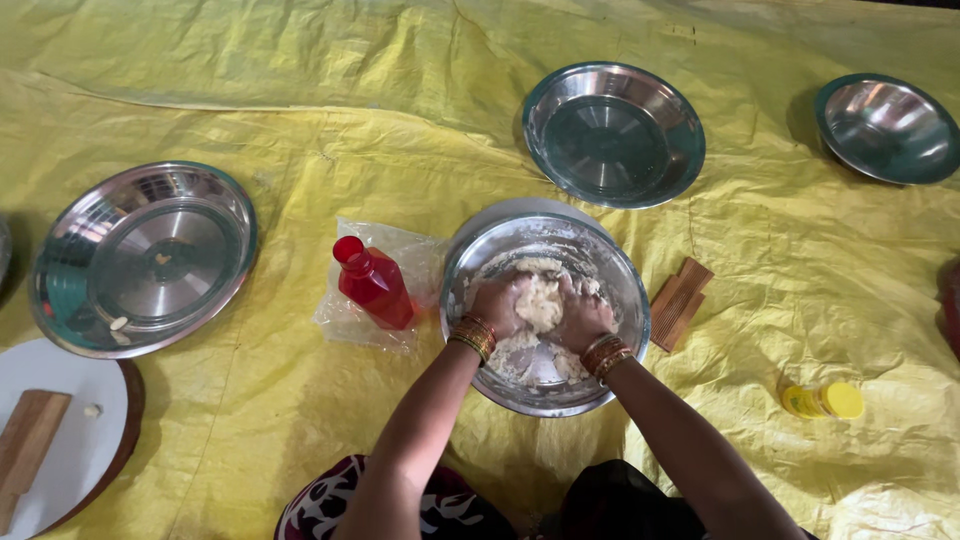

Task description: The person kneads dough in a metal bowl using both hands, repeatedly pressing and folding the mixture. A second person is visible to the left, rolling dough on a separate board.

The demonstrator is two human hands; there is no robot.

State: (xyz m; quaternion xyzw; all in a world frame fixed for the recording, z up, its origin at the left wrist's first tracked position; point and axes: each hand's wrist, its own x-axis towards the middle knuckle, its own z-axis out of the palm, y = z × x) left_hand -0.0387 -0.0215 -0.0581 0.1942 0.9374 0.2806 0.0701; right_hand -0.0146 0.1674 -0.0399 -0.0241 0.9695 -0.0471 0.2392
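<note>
Head view shows me both hands down inside a steel mixing bowl (pixel 545 312) that sits near the middle of the yellow sheet (pixel 300 120), close to the person. The left hand (pixel 497 305) and the right hand (pixel 580 318) press into a pale lump of dough (pixel 540 300) from either side, fingers curled and clenched into it, both dusted with flour. Gold bangles (pixel 474 337) ring each wrist. Just left of the bowl a red bottle (pixel 372 283) lies tilted on a clear plastic bag (pixel 345 320). Just right of the bowl lies a small ribbed wooden block (pixel 680 303). Far from me, beyond the bowl, I see a steel plate (pixel 613 134), and at the far right a smaller steel bowl (pixel 887 128). At the left rests a large steel plate (pixel 143 257) with a few crumbs in it. At the near left is a round white board (pixel 85 440) with a wooden tool (pixel 25 445) on it. A small yellow container (pixel 823 400) lies on its side at the near right.
</note>
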